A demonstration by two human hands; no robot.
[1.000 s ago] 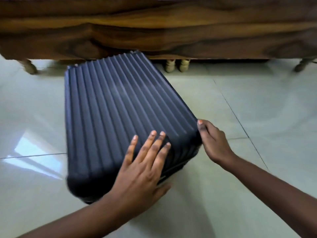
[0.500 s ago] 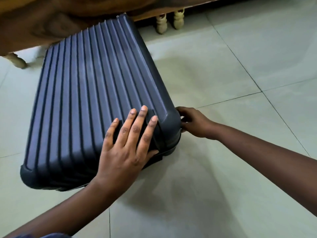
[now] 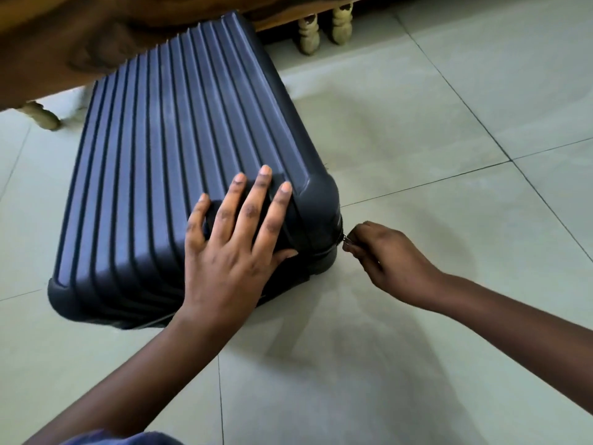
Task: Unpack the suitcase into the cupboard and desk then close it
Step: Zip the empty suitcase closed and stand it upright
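Note:
A dark blue ribbed hard-shell suitcase [image 3: 154, 175] lies flat on the pale tiled floor with its lid down. My left hand [image 3: 237, 245] presses flat on the lid near its front right corner, fingers spread. My right hand [image 3: 382, 255] is at that corner's side seam and pinches the small metal zipper pull [image 3: 347, 241] between thumb and fingers. The inside of the suitcase is hidden.
A dark wooden piece of furniture [image 3: 96, 33] overhangs the far end of the suitcase, standing on pale turned legs [image 3: 324, 30], with another leg [image 3: 41, 115] at the left. Open tiled floor [image 3: 449, 139] spreads to the right and in front.
My view has tilted down and closer. My right hand has moved from the top corner edge down to the side seam and now pinches the zipper pull. My left hand keeps pressing the lid.

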